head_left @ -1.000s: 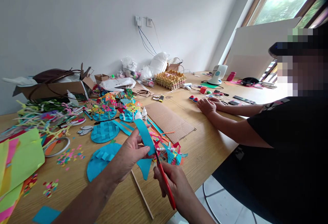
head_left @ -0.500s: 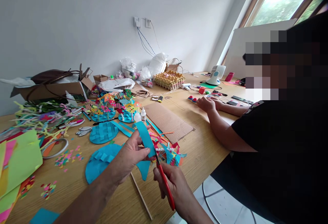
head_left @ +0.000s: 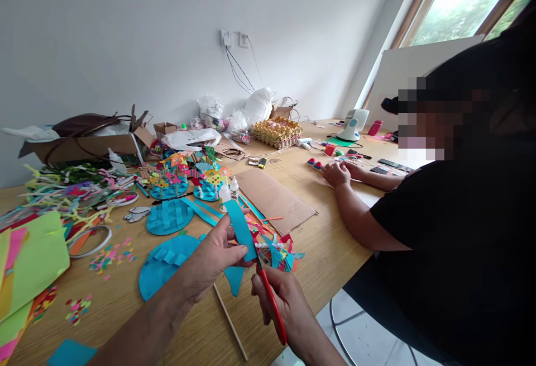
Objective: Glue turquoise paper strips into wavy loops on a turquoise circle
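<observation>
Between the thumb and fingers of my left hand (head_left: pixel 221 254) is a blue paper strip (head_left: pixel 242 229), held up at a slant over the table. My right hand (head_left: pixel 285 299) grips red-handled scissors (head_left: pixel 273 305), whose dark blades meet the strip's lower right edge. How much of the blades the paper hides I cannot tell. Beneath my left wrist lies a round blue paper piece (head_left: pixel 161 265) with folded strips on it. A second round blue piece (head_left: pixel 170 216) sits farther back. A thin wooden stick (head_left: pixel 229 321) rests on the table between my forearms.
Colourful paper scraps (head_left: pixel 278 251) lie just past my hands, near a cardboard sheet (head_left: pixel 276 201). Small glue bottles (head_left: pixel 234 188) stand behind the strip. Left are a tape roll (head_left: pixel 90 242) and yellow-green paper (head_left: pixel 37 260). At the right sits a co-worker (head_left: pixel 452 232), hands on the table.
The blue strip and scissors have shifted very slightly right, the strip now tilting a little differently. The co-worker's head and arms have moved slightly left.
</observation>
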`<state>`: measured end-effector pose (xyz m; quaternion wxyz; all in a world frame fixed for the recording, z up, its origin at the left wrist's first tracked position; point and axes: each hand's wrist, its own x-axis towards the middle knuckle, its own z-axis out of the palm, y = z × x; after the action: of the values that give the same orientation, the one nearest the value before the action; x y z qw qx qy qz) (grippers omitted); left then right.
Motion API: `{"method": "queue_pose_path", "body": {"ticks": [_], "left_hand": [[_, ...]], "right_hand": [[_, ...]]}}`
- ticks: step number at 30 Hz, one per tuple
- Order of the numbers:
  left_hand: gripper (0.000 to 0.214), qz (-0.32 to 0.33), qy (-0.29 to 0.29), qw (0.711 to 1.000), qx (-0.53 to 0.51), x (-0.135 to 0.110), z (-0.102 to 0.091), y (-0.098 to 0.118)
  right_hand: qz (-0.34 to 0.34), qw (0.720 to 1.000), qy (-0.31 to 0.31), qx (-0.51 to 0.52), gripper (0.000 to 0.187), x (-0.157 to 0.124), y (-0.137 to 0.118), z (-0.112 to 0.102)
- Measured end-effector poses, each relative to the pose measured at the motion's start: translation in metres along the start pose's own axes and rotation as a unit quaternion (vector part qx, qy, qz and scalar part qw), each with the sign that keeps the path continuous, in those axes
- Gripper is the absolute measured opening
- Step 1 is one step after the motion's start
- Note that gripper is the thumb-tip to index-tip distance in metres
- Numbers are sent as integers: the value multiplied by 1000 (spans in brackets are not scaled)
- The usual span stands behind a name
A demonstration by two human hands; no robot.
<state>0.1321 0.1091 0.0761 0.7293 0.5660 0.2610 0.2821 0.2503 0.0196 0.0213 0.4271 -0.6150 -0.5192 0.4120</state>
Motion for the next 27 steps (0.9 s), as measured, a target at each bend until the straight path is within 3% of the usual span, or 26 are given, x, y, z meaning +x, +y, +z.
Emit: {"method": "queue_pose_path", "body": {"ticks": [16, 27], "left_hand": [[37, -2, 5, 1000, 22, 1, -5, -2], [39, 19, 5, 1000, -2, 2, -4, 0]], "right_hand": [[-45, 995, 39, -80, 45, 3, 11, 2], [-13, 1000, -8, 20, 43, 1, 10, 3]]}}
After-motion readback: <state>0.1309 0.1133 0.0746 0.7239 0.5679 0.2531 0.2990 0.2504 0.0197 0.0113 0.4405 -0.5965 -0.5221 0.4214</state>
